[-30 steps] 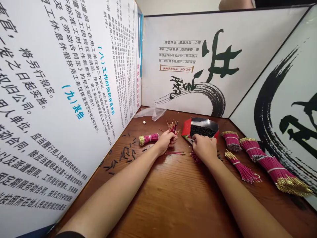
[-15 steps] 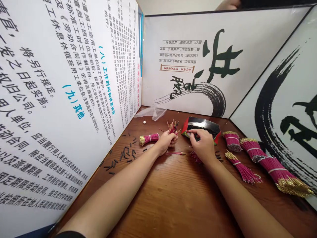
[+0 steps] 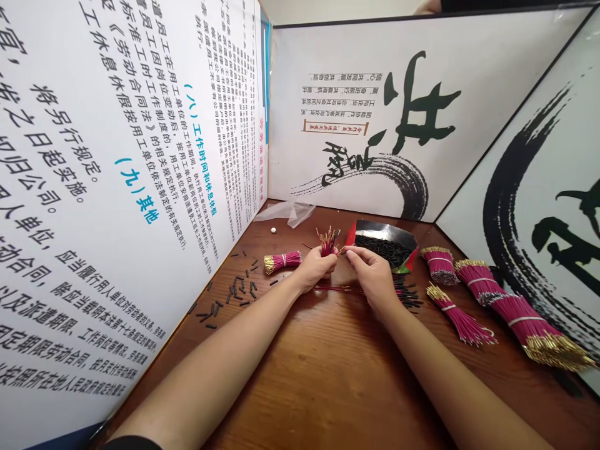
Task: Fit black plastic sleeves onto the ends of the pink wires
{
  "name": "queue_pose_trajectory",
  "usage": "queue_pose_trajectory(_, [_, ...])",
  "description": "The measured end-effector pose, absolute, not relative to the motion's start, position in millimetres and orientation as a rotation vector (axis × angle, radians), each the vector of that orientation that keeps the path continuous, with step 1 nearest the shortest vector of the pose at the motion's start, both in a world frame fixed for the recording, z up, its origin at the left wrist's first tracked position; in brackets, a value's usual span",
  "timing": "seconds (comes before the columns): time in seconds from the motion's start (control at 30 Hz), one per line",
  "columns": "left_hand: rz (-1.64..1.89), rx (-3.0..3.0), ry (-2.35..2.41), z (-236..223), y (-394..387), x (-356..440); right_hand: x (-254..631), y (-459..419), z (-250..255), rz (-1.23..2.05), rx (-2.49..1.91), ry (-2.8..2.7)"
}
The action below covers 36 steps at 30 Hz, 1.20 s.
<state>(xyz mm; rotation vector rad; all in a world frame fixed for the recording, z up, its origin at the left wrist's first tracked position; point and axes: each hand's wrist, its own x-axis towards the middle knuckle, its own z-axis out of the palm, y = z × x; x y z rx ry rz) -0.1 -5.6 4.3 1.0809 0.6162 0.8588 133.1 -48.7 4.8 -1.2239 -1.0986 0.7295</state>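
My left hand point(image 3: 315, 271) is closed around a bunch of thin red wires point(image 3: 327, 244); their gold-coloured tips fan out above the fist, and a few carry black sleeves. Close by on its right, my right hand point(image 3: 375, 275) pinches thumb and forefinger together at a tip sticking out of the bunch. What sits between those fingertips is too small to make out. Behind the right hand stands an open box point(image 3: 398, 234), black inside with red edges, filled with short black sleeves point(image 3: 380, 249). Loose red wires point(image 3: 330, 289) lie on the table between my wrists.
Black sleeves point(image 3: 241, 287) lie scattered at left, near a tied wire bundle point(image 3: 282, 262). More tied bundles point(image 3: 515, 303) lie at right. A clear plastic bag point(image 3: 293, 214) and a small white ball point(image 3: 273, 230) are at the back. Printed panels point(image 3: 347, 56) wall in the table.
My right hand has moved left from the box of black sleeves to the wire tips at my left fist. The box's contents now show more. My left hand stays in place.
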Motion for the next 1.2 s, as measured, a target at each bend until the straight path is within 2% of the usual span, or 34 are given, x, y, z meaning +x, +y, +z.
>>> queue_pose_trajectory(0.8, [0.849,1.135,0.658,4.4,-8.1,1.9,136.9,-46.0,1.6,0.704,-1.261,-1.096])
queue_pose_trajectory(1.2, [0.863,1.171,0.633,3.1,-7.9,0.7,134.7,-50.7,4.5,0.675,-1.273,-1.342])
